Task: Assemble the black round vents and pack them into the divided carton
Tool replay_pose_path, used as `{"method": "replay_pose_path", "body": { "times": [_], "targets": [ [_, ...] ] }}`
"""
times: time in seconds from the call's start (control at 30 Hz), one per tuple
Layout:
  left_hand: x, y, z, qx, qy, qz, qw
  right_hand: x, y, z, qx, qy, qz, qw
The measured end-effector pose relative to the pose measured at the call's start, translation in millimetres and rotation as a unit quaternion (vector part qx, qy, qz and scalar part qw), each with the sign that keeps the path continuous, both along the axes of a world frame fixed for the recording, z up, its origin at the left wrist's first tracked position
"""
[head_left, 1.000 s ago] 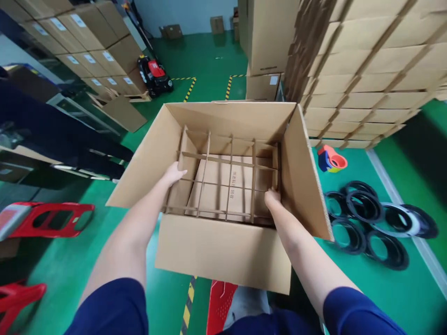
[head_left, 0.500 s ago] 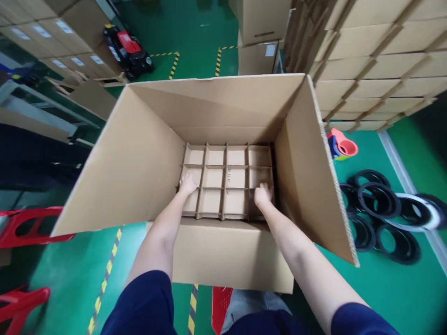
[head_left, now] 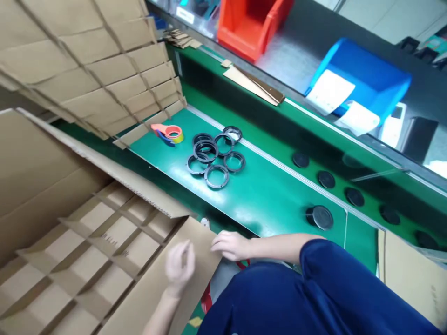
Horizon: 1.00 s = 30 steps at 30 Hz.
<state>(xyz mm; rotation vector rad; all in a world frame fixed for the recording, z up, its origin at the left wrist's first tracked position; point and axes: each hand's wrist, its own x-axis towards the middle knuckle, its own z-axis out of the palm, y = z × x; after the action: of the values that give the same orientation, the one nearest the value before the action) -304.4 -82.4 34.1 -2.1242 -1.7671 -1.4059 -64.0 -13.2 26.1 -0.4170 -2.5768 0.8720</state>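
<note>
My left hand (head_left: 179, 266) hovers over the near flap (head_left: 199, 251) of a large cardboard box. Its fingers are loosely curled, a little blurred, with a gap beside the thumb and nothing visible in them. At the flap's right edge is my right hand (head_left: 232, 245), fingers stretched out and holding nothing; whether they touch the cardboard I cannot tell. Inside the box, a cardboard divider grid (head_left: 92, 239) stands with its cells showing bare cardboard at the bottom.
Several black rings (head_left: 216, 177) lie on a green bench (head_left: 265, 200) beside an orange tape dispenser (head_left: 172, 132). Black round parts (head_left: 319, 217) sit further right. Stacked cardboard (head_left: 115, 60) rises at upper left. Behind are a red bin (head_left: 244, 37) and a blue bin (head_left: 370, 79).
The view has swung right toward the green bench. Both hands have come up out of the box from the divider grid to the near flap.
</note>
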Motion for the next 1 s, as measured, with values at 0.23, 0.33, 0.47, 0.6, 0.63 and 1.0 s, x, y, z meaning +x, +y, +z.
{"method": "replay_pose_path", "body": {
  "times": [0.23,0.33,0.47,0.6,0.63,1.0],
  "targets": [
    [104.8,160.2,17.0,-0.041,-0.023,0.03,0.998,87.9,100.8,11.8,0.035,-0.028,-0.363,0.931],
    [103.9,237.9,11.5,-0.162,-0.025,0.164,0.973,51.1,186.6,19.3,0.055,-0.053,-0.391,0.917],
    [91.4,282.8,-7.3,-0.246,0.053,0.168,0.953,-1.8,289.0,24.2,0.064,-0.136,-0.392,0.907],
    [68.2,295.8,-23.5,-0.164,0.062,0.119,0.977,-9.6,334.7,15.3,0.032,-0.19,-0.42,0.887],
    [63.9,298.7,-25.2,-0.147,0.051,0.106,0.982,-2.2,336.1,13.1,0.029,-0.194,-0.424,0.884],
    [188.7,178.6,-28.6,-0.107,0.05,-0.196,0.973,217.0,115.5,7.1,0.09,-0.149,-0.533,0.828]
  ]
}}
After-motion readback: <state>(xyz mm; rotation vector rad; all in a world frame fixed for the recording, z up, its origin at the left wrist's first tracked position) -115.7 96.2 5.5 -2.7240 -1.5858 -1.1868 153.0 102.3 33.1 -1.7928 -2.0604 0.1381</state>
